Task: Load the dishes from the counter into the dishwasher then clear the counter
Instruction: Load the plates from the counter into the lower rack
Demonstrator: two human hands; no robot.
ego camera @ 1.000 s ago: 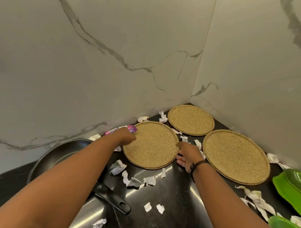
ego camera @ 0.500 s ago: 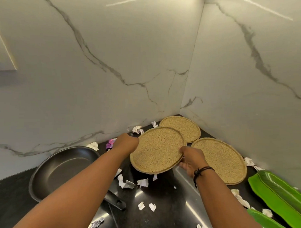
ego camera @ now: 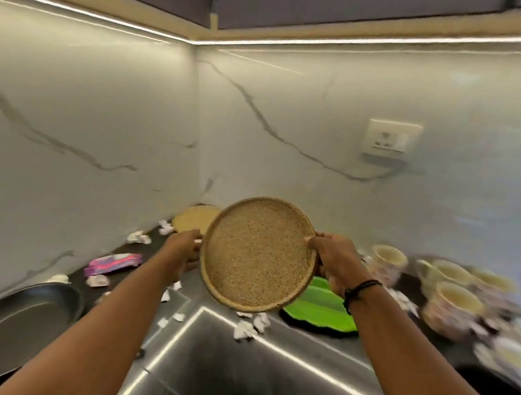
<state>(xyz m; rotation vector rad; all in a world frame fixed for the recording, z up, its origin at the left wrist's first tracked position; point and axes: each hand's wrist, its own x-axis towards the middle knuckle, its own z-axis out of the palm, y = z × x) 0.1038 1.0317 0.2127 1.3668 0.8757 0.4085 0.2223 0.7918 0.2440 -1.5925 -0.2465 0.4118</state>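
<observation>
Lifted clear of the counter [ego camera: 218, 358] now and tipped face-on to the camera, where half a second ago barely raised: plate [ego camera: 257, 253], being held in mid-air above the green dish [ego camera: 317, 311]. Left hand [ego camera: 183, 250] gripping the left rim, right hand [ego camera: 334, 259] pinching the right rim, thumb over the edge. Probably carrying the first woven plate off toward a dishwasher, not in view. Next calling for a turn away, keeping the plate level. Staying high over cups [ego camera: 450, 301] on the right, pan [ego camera: 27, 316] on the left, paper scraps [ego camera: 249, 327] below; walls close behind, open room only toward the body.
</observation>
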